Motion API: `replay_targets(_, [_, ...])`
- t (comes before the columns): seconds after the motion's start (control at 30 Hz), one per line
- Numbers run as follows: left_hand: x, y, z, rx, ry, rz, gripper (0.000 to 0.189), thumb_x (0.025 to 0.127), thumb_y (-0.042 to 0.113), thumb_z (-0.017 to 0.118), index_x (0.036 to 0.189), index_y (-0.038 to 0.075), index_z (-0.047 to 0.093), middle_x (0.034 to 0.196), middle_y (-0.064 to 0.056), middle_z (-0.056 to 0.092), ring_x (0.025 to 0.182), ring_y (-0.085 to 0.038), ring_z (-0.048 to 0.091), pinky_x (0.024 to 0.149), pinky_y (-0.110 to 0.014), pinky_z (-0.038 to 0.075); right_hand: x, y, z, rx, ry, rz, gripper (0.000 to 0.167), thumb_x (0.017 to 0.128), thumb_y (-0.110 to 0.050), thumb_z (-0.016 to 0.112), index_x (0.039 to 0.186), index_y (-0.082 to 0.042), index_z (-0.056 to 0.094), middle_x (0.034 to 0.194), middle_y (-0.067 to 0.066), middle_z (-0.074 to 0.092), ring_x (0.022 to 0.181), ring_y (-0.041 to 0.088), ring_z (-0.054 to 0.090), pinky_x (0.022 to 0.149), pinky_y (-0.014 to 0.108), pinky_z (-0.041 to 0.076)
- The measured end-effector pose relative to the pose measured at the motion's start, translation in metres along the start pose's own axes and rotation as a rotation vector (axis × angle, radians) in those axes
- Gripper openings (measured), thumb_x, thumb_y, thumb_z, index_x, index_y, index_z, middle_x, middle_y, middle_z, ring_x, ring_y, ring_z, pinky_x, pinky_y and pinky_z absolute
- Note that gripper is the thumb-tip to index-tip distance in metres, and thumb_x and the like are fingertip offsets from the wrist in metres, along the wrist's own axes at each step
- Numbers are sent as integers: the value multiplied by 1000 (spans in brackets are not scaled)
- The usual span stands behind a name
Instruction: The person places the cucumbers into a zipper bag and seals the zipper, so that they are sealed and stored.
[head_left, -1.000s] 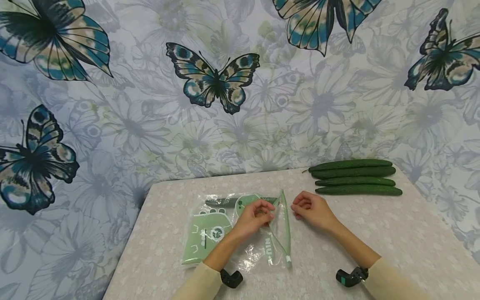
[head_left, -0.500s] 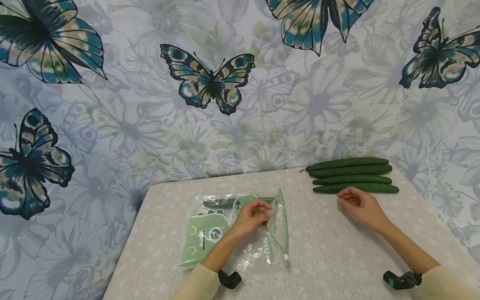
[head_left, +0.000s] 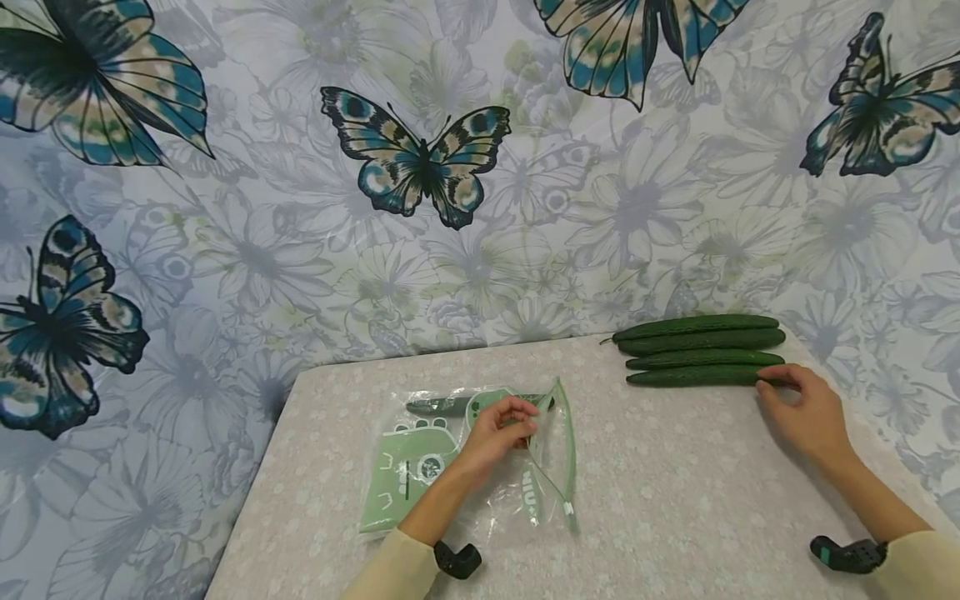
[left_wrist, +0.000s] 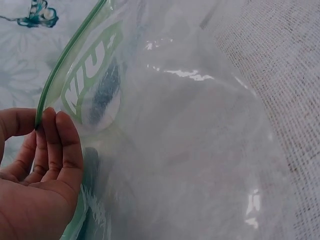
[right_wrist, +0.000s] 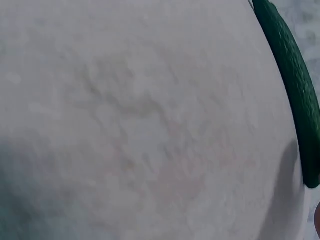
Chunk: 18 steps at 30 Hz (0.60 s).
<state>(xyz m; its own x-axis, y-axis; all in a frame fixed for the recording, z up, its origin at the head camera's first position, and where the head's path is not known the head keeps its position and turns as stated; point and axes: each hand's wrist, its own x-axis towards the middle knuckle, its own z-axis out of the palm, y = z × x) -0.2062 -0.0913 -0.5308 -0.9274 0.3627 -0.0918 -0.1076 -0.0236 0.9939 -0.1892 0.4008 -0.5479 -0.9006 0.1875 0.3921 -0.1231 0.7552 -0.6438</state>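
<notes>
My left hand (head_left: 493, 437) pinches the green zip edge (left_wrist: 70, 54) of a clear plastic zip bag (head_left: 491, 512) with green print. The bag's mouth gapes toward the right. Inside it, a dark green cucumber (head_left: 442, 406) shows through the plastic along the far side. At the right of the table, my right hand (head_left: 810, 417) has its fingertips at the right end of the nearest cucumber (head_left: 690, 377), thumb and fingers apart. In the right wrist view a cucumber (right_wrist: 295, 85) runs down the right side, and only a sliver of finger shows below its end.
Several cucumbers (head_left: 697, 340) lie side by side at the back right of the cloth-covered table (head_left: 660, 500). Behind it hangs a butterfly-patterned backdrop (head_left: 570, 275). A black wrist camera (head_left: 457, 560) sits on each forearm.
My right hand has moved from beside the bag's mouth rightward to the right end of the nearest cucumber. My left hand keeps its pinch on the bag, almost still.
</notes>
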Motion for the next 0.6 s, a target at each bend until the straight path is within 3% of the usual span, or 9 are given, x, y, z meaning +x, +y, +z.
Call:
replay_targets(0.1, [1,0,-1,-23,-5,-6,33,96,0,70,127,-9,63,94,8,64,83,-6,63,75,-24,58,4,12,-5,-11,23,-8,24,102,-16,72,121,-2,72,121,21,67,104,-21,42,84,8,35])
replay_targets(0.2, [1,-1,-2,-41,-8,-8,33,96,0,70,126,-9,62,95,7,65,83,-5,63,75,-24,59,7,21,-11,-24,-7,27,29,104,-18,68,127,1,69,130,28,64,113,8,57,83,8,34])
replay_targets(0.3, [1,0,-3,-53,-14,-9,33,97,1,69,127,-10,62,96,6,65,84,-5,63,76,-24,60,10,27,-17,-67,-61,103,36,106,-23,63,133,1,65,137,32,61,120,43,56,79,14,34])
replay_targets(0.33, [0,0,-3,-56,-15,-10,33,97,0,69,127,-10,62,96,6,65,84,-6,63,76,-24,60,10,28,-18,-79,-80,124,38,107,-25,62,134,1,64,137,33,61,122,48,56,77,16,34])
replay_targets(0.47, [0,1,-4,-59,-16,-14,33,98,0,68,128,-10,61,96,7,64,84,-6,63,76,-24,60,14,32,-20,-114,-127,157,42,108,-27,60,136,4,61,135,36,61,121,52,57,81,26,39])
replay_targets(0.6, [-1,2,-4,-57,-21,-11,34,98,0,67,129,-11,59,95,8,64,83,-5,63,76,-24,60,16,35,-20,-115,-161,154,45,108,-28,61,137,5,59,136,40,59,122,57,56,91,54,48])
